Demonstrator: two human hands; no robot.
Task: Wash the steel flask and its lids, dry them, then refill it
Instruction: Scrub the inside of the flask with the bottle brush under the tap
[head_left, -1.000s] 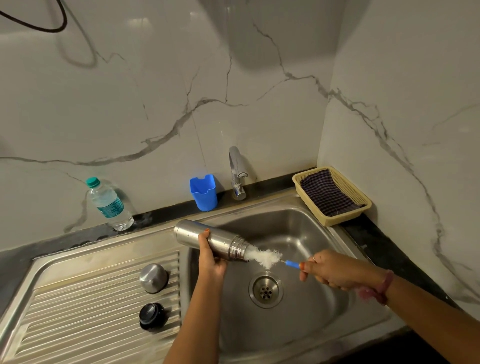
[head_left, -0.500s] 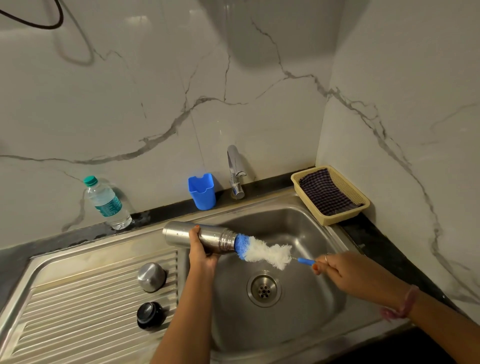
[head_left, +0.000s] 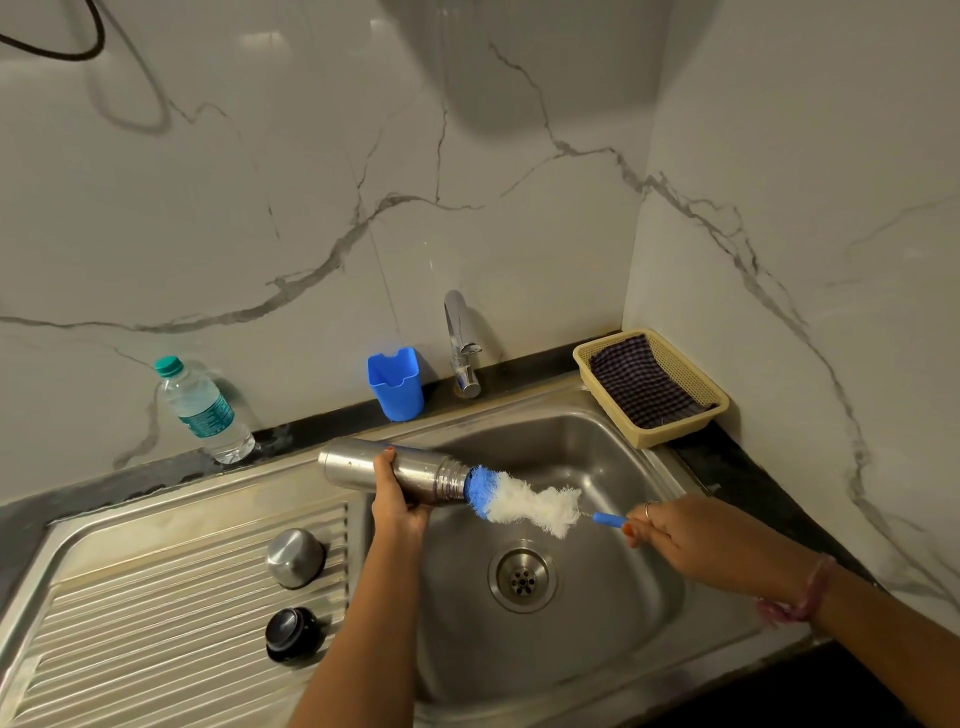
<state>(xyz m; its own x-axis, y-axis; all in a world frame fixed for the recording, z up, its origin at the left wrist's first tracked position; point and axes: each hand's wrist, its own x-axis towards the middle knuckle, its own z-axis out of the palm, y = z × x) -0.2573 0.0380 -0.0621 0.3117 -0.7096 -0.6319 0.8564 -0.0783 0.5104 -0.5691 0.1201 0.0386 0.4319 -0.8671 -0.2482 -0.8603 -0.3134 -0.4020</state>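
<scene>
Your left hand (head_left: 396, 512) grips the steel flask (head_left: 387, 472) sideways over the sink (head_left: 636, 452) so drips fall there, while your right hand (head_left: 675, 535) clasps the bottle brush (head_left: 524, 501) at its mouth.

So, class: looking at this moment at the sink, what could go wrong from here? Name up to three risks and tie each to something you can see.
1. The left hand holds the steel flask sideways by one grip; if wet, it may slip into the sink.
2. The bottle brush, nearly out of the mouth, may flick water toward the checked cloth.
3. The steel cap and black lid lie by the forearm; an elbow could knock them.
</scene>
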